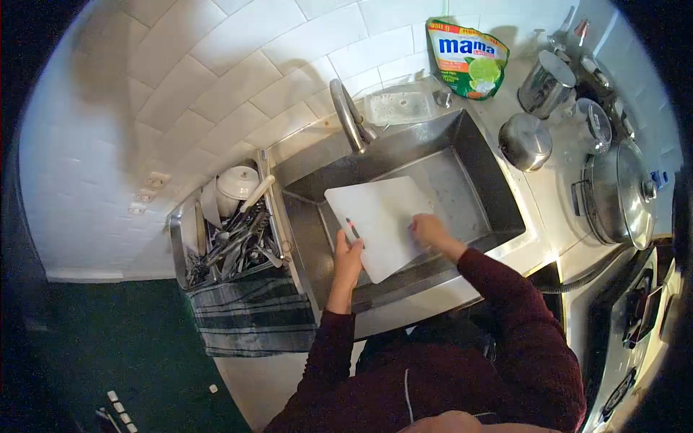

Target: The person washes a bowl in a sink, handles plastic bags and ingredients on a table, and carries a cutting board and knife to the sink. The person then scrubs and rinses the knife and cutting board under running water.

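A white cutting board [390,209] is tilted over the sink [498,209]. My left hand [348,258] grips the board's left edge, thumb on its face. Beside that thumb a slim dark thing with a pinkish tip [352,227] shows against the board; I cannot tell whether it is a separate object or part of the board. Over the board's right side, my right hand [433,234] is closed, with a small bluish bit at its fingers. What it holds is mostly hidden. The curved metal faucet [348,119] stands behind the board.
Left of the sink, a metal rack [177,245] holds cutlery and a white pot, with a striped cloth [253,310] in front. Behind stand a clear tray [401,107] and a green detergent pouch [469,61]. A small metal pot [525,142] and large lidded pot [624,195] stand right.
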Motion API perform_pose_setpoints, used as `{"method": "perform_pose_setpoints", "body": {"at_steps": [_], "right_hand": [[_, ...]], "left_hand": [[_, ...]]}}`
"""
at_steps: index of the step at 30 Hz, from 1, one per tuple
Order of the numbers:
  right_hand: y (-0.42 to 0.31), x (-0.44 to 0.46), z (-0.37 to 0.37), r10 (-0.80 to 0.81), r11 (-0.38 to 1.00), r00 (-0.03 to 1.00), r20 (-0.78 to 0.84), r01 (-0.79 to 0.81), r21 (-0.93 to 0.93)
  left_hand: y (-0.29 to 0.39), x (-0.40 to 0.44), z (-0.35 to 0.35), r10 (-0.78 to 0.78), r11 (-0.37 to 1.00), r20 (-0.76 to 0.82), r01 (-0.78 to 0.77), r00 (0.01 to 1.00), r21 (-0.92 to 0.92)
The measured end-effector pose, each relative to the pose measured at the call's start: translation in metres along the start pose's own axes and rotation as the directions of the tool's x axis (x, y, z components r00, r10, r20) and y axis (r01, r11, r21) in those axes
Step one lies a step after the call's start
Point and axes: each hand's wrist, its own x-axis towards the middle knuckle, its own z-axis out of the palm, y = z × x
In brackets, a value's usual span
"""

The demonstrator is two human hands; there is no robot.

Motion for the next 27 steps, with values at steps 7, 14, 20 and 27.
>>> {"method": "perform_pose_setpoints", "body": {"at_steps": [7, 14, 20, 27], "right_hand": [[-0.075, -0.011, -0.022, -0.311, 0.929, 0.937, -0.158, 0.334, 0.156], [0.027, 0.081, 0.013, -0.033, 0.999, 0.989, -0.147, 0.031, -0.013], [-0.075, 0.028, -0.024, -0.332, 0.886, 0.93, -0.159, 0.365, 0.286], [0.025, 0.136, 0.033, 0.018, 0.998, 0.976, -0.218, -0.006, 0.056]], "left_hand": [[-0.012, 0.009, -0.016, 0.065, 0.997, 0.01, -0.065, 0.998, 0.032], [-0.006, 0.001, -0.012, 0.076, 0.997, 0.022, -0.076, 0.997, 0.017], [-0.01, 0.009, -0.023, 0.197, 0.974, 0.048, -0.201, 0.979, 0.104], [-0.011, -0.003, -0.018, 0.199, 0.973, 0.075, -0.206, 0.977, 0.1]]}}
